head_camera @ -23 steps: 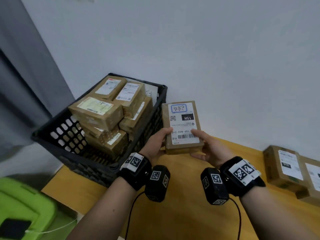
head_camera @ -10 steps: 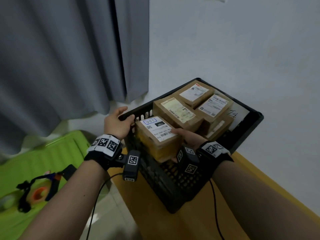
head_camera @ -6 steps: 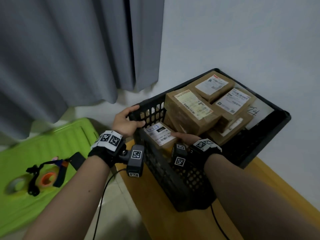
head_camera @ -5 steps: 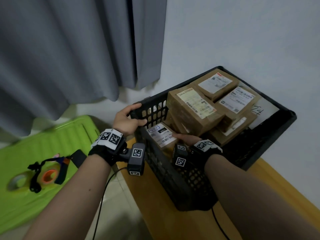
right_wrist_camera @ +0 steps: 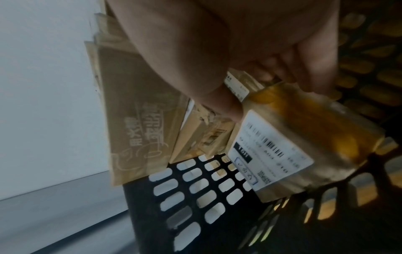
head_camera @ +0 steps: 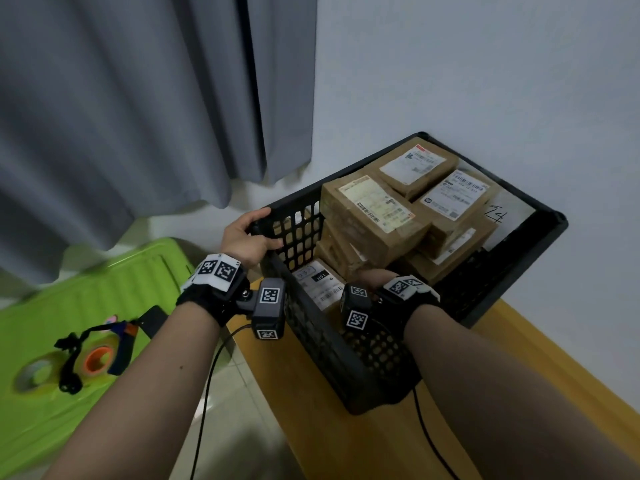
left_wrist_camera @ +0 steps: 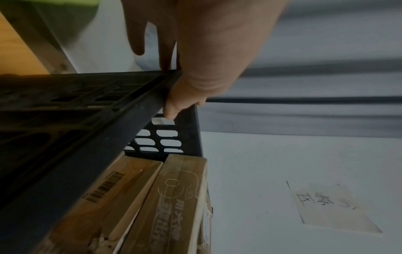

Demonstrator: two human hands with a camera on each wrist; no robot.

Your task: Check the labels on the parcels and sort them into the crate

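1. The right hand [head_camera: 372, 277] is gripping the parcel [head_camera: 320, 287], thumb on its labelled top and fingers curled under, and it is now sitting lower in the crate's near left corner than half a second ago
2. The left hand [head_camera: 247, 239] is still clamping the crate [head_camera: 526, 271] by its left corner rim, thumb hooking inside
3. The black crate is sitting on the wooden table [head_camera: 346, 441], holding a pile of brown boxes; I am counting three stacked boxes [head_camera: 377, 211] with labels facing up, more lying underneath
4. One green case [head_camera: 45, 403] is lying on the floor, left
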